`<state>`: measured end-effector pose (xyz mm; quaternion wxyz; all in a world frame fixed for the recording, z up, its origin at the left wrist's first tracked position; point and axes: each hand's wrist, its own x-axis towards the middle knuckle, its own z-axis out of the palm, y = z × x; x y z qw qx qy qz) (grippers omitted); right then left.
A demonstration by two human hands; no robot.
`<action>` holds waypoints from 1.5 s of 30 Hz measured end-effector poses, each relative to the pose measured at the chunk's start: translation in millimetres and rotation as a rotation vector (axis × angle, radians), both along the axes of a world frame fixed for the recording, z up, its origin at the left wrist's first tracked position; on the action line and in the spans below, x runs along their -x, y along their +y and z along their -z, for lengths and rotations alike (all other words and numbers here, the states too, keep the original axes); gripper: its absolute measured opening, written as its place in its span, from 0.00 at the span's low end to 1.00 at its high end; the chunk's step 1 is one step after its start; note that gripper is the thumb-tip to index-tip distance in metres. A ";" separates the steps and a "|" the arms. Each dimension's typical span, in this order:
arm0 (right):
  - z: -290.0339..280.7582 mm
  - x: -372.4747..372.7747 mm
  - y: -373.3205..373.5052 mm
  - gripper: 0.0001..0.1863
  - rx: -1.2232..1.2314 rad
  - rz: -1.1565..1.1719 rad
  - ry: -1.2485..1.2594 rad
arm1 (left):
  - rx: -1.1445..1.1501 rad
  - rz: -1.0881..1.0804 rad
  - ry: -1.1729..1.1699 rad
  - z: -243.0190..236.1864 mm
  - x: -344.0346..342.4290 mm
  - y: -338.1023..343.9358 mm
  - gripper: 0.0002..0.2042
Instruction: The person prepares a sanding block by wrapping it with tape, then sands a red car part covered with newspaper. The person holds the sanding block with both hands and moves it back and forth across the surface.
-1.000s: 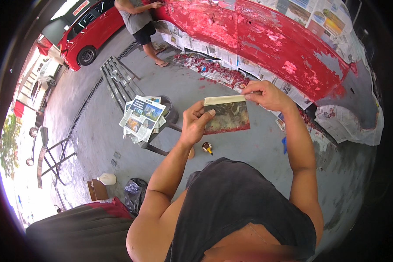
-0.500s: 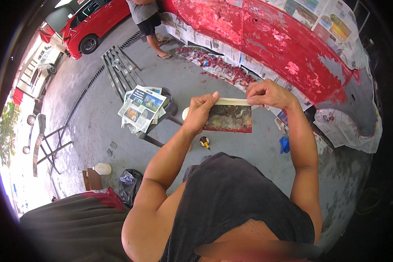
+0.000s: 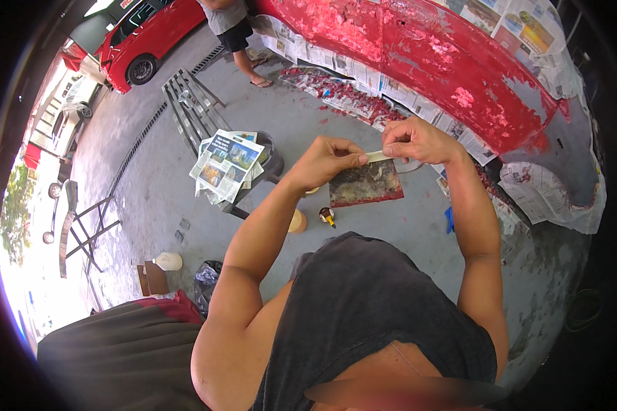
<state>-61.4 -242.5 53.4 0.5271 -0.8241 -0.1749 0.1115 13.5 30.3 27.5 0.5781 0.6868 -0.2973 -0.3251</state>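
Observation:
Between my two hands runs a short cream strip that looks like masking tape [image 3: 376,157], its ends pinched in my fingers. My left hand [image 3: 330,163] is closed on the strip's left end. Opposite it, my right hand [image 3: 411,140] pinches the right end between thumb and fingertips. Just below the strip is a dark, stained rectangular board [image 3: 365,183] with a red lower edge; whether it touches my hands I cannot tell. A sliver of a pale round thing [image 3: 312,190] peeks out under my left hand, mostly hidden.
Newspapers [image 3: 227,164] lie on a slatted metal bench [image 3: 185,103] beside a dark bucket [image 3: 273,161]. A small pot with a yellow tip [image 3: 328,218] is below the board. The sanded red car panel [image 3: 418,61], edged with newspaper, fills the right. A person [image 3: 230,27] stands beyond.
My hands have come closer together, so less of the strip shows between them. The left hand has moved right and up, uncovering more of the floor and a tan cup-like thing.

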 end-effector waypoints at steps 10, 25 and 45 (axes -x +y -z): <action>11.0 10.5 -2.3 0.14 -0.130 0.012 0.141 | 0.034 -0.007 -0.013 7.0 10.1 -14.1 0.11; 25.8 8.4 -2.7 0.12 -0.054 0.385 0.045 | -0.029 -0.424 -1.131 10.4 28.6 -31.4 0.21; 14.9 13.9 9.5 0.32 -0.198 0.167 -0.010 | -0.028 -0.164 -0.769 37.9 12.5 -49.7 0.27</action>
